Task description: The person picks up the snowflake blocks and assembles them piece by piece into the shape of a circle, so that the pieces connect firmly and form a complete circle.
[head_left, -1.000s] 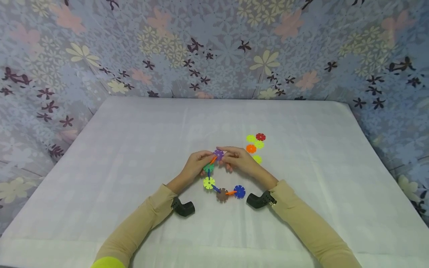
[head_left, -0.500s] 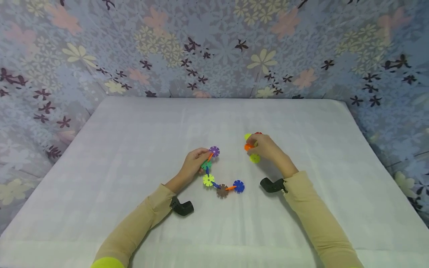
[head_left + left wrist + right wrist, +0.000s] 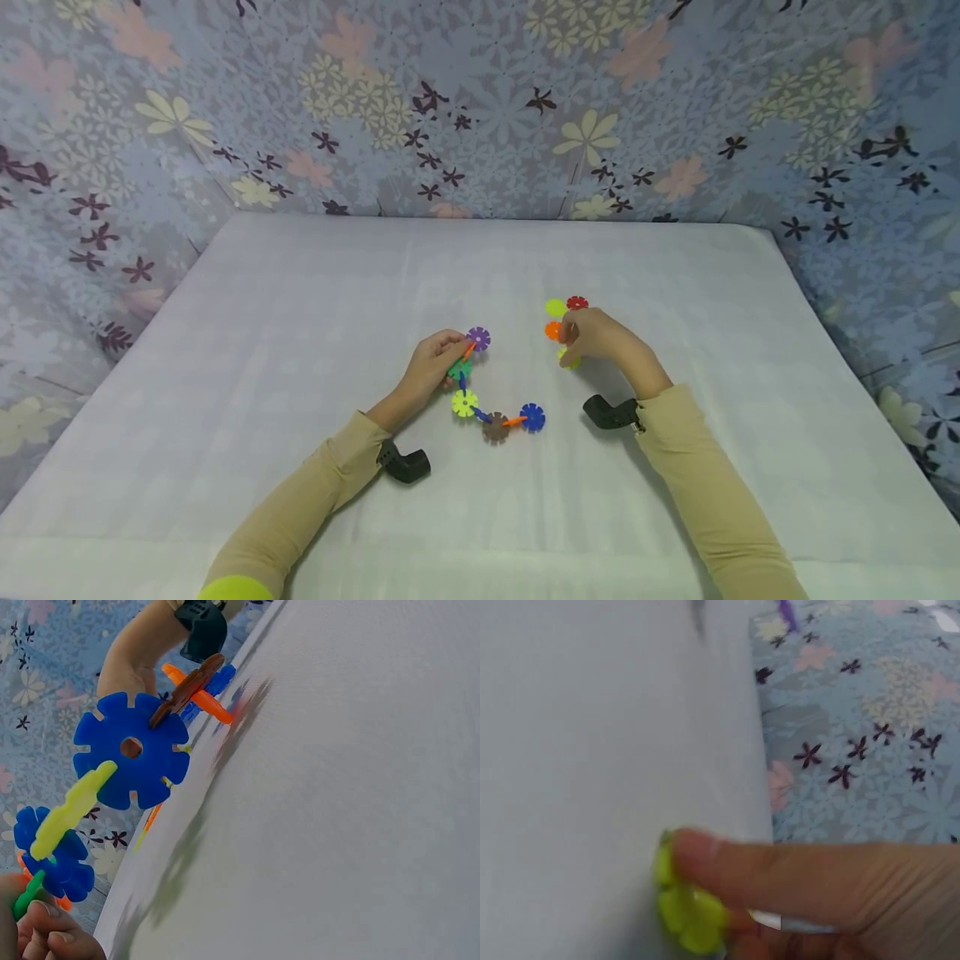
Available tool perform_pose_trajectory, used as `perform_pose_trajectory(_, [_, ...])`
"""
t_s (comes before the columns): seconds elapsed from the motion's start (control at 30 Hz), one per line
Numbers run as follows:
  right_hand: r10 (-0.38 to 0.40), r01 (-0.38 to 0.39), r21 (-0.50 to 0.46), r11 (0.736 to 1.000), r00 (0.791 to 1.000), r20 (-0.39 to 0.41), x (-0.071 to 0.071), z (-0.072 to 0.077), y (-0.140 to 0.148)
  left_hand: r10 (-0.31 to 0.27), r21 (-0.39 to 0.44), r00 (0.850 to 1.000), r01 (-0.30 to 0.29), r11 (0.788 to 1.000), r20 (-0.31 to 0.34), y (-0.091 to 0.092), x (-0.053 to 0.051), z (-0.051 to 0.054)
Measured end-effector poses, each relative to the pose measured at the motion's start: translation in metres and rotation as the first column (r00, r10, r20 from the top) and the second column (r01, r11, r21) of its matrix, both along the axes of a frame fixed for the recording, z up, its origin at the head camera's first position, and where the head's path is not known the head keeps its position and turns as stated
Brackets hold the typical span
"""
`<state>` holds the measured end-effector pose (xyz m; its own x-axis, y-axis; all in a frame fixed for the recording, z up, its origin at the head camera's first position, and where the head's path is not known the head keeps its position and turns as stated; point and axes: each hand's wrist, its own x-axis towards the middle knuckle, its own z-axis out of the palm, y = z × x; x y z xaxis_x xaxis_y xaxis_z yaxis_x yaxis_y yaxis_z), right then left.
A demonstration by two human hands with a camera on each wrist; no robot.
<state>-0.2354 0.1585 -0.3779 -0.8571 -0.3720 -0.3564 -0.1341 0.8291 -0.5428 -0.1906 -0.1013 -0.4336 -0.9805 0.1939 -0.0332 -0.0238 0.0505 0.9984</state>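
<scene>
the curved chain of slotted plastic discs (image 3: 465,403) is over the near middle of the table (image 3: 337,283); the person's left grip (image 3: 435,362) pinches its green disc (image 3: 460,369) between thumb and fingers. the purple disc (image 3: 480,338) ends the chain just beyond that pinch, and the dark blue disc (image 3: 533,417) ends it at the other side. the right grip (image 3: 603,337) pinches a loose yellow-green disc (image 3: 694,915), thumb over its rim, near the orange disc (image 3: 553,331) and the red disc (image 3: 577,303). judged handling: the discs appear light, stiff and rather slick, unlikely to break, though the slot joints may twist or slip apart if the chain is pulled. advised hold: flat faces near the rim, slots left uncovered, with the chain supported next to a joint.
</scene>
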Motion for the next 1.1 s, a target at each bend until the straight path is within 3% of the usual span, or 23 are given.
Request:
perform_pose_trajectory(0.07, [0.002,-0.002,-0.049,0.999,1.0,-0.003,0.0,-0.001,-0.003,0.004,0.0,1.0,-0.004,1.0,0.0,0.0,0.0,0.0])
perform_pose_trajectory(0.17, [-0.009,0.003,-0.233,0.973,1.0,-0.023,-0.001,-0.008,-0.009,0.015,-0.001,1.0,-0.015,1.0,0.007,0.0,0.0,0.0])
perform_pose_trajectory(0.33, [-0.064,0.044,-0.532,0.846,0.998,-0.02,0.004,-0.024,-0.021,-0.008,-0.004,1.0,0.008,1.0,0.015,0.005,-0.002,-0.001])
perform_pose_trajectory(0.5, [-0.139,0.088,-0.666,0.741,0.99,-0.024,0.011,-0.037,-0.031,-0.021,-0.022,1.0,0.021,1.0,0.012,0.008,-0.004,-0.001])
perform_pose_trajectory(0.6, [-0.131,0.056,-0.732,0.679,0.99,-0.045,0.013,-0.042,-0.038,-0.009,-0.025,1.0,0.009,1.0,0.022,0.007,-0.004,0.0])
perform_pose_trajectory(0.7, [-0.119,0.015,-0.772,0.635,0.99,-0.079,0.018,-0.042,-0.044,-0.012,-0.038,0.999,0.014,0.999,0.037,0.005,-0.003,0.001])
perform_pose_trajectory(0.83, [-0.132,0.005,-0.795,0.607,0.987,-0.095,0.028,-0.033,-0.05,-0.038,-0.055,0.998,0.041,0.998,0.044,0.003,-0.002,0.002])
perform_pose_trajectory(0.97, [-0.147,0.017,-0.791,0.612,0.985,-0.092,0.032,-0.028,-0.054,-0.055,-0.048,0.998,0.057,0.997,0.036,0.001,0.0,0.003])
perform_pose_trajectory(1.1, [-0.111,-0.029,-0.787,0.616,0.986,-0.124,0.031,-0.027,-0.056,-0.073,-0.046,0.997,0.074,0.996,0.011,0.0,0.0,0.004])
